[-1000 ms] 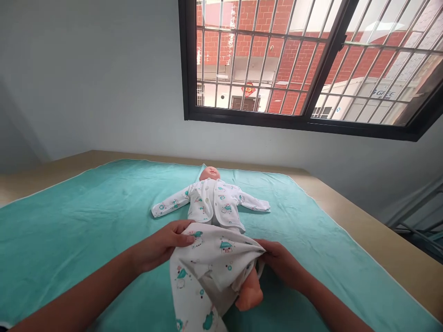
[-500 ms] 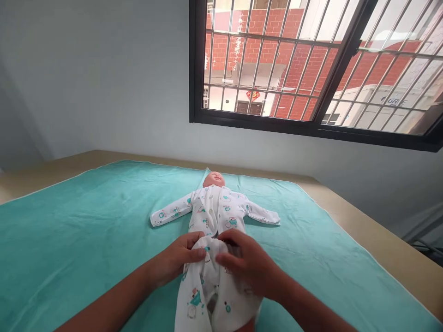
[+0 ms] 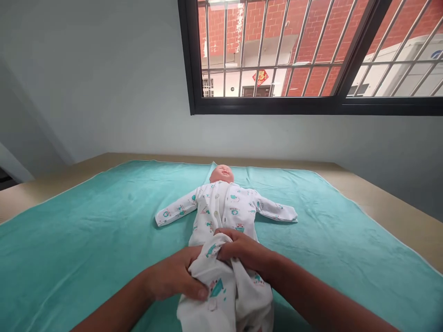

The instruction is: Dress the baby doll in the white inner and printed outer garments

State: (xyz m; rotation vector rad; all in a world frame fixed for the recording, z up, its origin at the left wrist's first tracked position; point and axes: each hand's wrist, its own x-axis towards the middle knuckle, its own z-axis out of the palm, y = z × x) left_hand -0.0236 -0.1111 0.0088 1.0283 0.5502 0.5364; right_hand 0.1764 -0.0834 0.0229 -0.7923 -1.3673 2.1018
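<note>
A baby doll (image 3: 222, 174) lies on its back on a teal blanket (image 3: 86, 221), arms spread, wearing a white printed top (image 3: 226, 210). White printed trousers (image 3: 224, 295) cover its legs near me. My left hand (image 3: 176, 279) presses and grips the trousers' left side, fingers curled on the cloth. My right hand (image 3: 244, 252) is closed on the bunched waistband at the doll's belly. The doll's legs and feet are hidden under the cloth.
The blanket covers a tan bed platform (image 3: 380, 203) set against a pale wall. A black-framed barred window (image 3: 311, 55) is above the bed's head, with brick buildings outside. The platform's edge runs along the right.
The trousers have been drawn up the doll's legs to its waist, and the bare foot seen earlier is covered. My right hand moved from the doll's right side to the waistband.
</note>
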